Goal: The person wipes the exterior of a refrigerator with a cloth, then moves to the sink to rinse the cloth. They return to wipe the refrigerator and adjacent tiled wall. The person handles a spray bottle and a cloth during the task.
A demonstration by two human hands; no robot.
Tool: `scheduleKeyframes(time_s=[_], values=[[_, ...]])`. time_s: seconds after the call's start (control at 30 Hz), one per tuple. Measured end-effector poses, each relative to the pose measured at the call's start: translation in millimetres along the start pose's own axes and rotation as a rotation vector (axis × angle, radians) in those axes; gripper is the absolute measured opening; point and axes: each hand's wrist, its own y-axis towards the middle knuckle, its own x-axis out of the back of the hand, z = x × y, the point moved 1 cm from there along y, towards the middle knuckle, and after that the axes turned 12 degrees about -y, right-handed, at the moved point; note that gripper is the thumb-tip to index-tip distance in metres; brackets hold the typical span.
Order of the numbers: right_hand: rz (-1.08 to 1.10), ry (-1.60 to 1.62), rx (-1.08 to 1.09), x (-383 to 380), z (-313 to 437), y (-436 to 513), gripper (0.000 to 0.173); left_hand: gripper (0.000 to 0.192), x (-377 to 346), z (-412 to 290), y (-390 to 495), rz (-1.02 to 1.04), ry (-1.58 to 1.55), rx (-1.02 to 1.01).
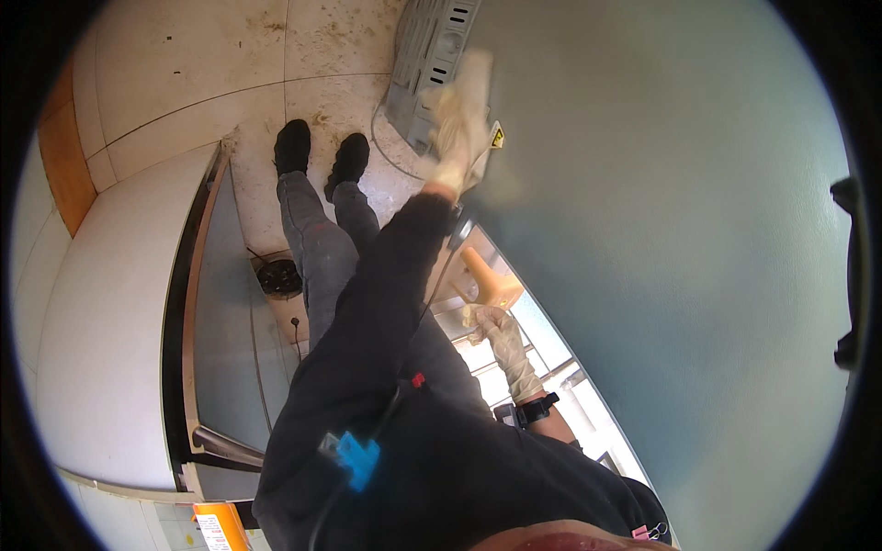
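Note:
My left hand (456,131), in a pale thin glove, reaches forward beside a slotted grey base panel (441,62). It is at the near edge of a large grey-green appliance side panel (654,241). Motion blurs its fingers, so whether they hold anything cannot be told. Close to the wrist is a small yellow warning label (497,135). My right hand (497,337), gloved too, with a black watch (537,411) on its wrist, is lower and nearer my body. Its fingers are curled, with bunched pale material at their tips; glove or cloth, I cannot tell.
An orange plastic stool (495,282) stands just beyond my right hand. At left is a cabinet (110,324) with a dark-edged panel. A thin cable (382,148) lies on the stained tile floor (193,48). An orange container (219,527) sits at bottom left.

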Motion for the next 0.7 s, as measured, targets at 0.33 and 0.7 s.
scheduleKeyframes(time_s=[0.33,0.7], values=[[0.098,0.082,-0.027,-2,10,-6,0.028,0.034,-57,-14,70,-0.352,0.287,0.220],[0.074,-0.131,0.048,12,39,-9,0.033,0.047,183,-238,31,-1.093,3.419,0.091]])
